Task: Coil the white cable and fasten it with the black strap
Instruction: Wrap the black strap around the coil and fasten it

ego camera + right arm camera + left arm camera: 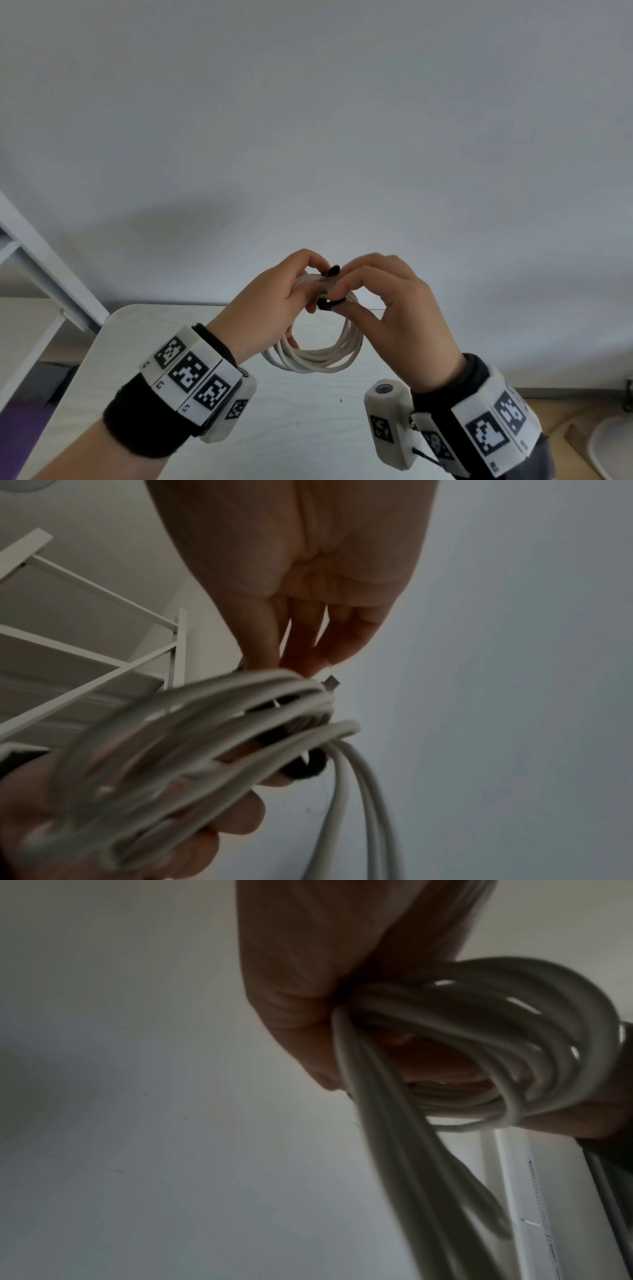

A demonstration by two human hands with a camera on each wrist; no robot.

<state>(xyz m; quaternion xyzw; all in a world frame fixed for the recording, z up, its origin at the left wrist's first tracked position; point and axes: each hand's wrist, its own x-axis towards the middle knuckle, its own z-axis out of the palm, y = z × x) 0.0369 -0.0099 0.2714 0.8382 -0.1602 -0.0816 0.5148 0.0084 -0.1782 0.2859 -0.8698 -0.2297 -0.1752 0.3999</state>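
Plain white wall [342, 120] behind pale tabletop [301, 428]. White cable [322, 356] coil hangs above tabletop; left hand [270, 305] grips coil top, right hand [387, 308] pinches black strap [325, 303] there.

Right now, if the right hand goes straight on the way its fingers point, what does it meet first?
Probably the left hand: the right hand points leftward at the white cable top, where both pinch the black strap. Depth is unclear.

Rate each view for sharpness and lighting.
Head view: evenly lit, sharp on both hands and the coiled white cable; soft shadow on the wall. Left wrist view: dim, left hand backlit, near strands blurred. Right wrist view: dim, cable loops smeared, right hand sharper.
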